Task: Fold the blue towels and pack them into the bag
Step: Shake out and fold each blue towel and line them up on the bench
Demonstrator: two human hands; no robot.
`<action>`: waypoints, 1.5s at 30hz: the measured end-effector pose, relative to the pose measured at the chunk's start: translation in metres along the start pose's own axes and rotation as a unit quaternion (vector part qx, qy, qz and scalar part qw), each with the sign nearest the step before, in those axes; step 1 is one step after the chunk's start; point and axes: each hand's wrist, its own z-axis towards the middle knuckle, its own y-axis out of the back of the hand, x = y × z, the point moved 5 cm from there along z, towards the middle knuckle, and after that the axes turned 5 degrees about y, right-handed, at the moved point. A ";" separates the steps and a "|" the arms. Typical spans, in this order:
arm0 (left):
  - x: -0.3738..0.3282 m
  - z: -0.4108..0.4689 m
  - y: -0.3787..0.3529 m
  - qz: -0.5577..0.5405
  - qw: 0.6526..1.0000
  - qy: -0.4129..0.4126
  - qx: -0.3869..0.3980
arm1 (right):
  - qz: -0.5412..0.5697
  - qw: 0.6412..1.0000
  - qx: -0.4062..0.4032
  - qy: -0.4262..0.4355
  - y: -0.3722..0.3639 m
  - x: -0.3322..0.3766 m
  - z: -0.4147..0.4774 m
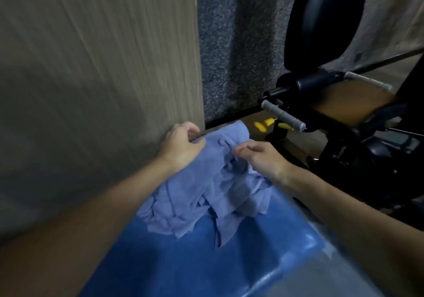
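The left hand [183, 146] is gripping the top edge of a crumpled heap of pale blue cloth towels [206, 191], with its fingers curled over the fabric. The right hand [261, 159] is pinching a raised fold near the middle of the heap between thumb and fingertips. How many towels are making up the heap cannot be told, since the folds are running into each other. The heap is hanging from both hands and draping down onto a glossy bright blue plastic surface [206, 264], which is filling the bottom of the view.

A tall wood-grain panel [91, 67] is standing directly to the left, and the left hand's knuckles are sitting right against its lower corner. A grey speckled wall covering [229, 55] is rising behind the heap. To the right, a black metal frame with a black padded backrest [321, 21] is crowding close beside the right forearm. A tan padded seat [344, 101] and a grey ribbed grip bar [284, 115] are projecting from it toward the towels. Small yellow pieces [261, 125] are lying on the brown floor just behind the heap.
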 end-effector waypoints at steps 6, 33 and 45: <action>0.017 -0.019 0.024 0.066 0.996 0.057 0.013 | -0.087 0.996 -0.015 -0.021 -0.012 0.009 -0.010; 0.088 -0.232 0.326 0.016 0.969 -0.001 -0.246 | 0.060 0.988 0.023 0.142 -0.221 0.149 -0.146; 0.268 -0.265 0.287 0.024 0.938 0.284 -0.196 | -0.098 0.989 0.111 0.005 -0.269 0.020 -0.112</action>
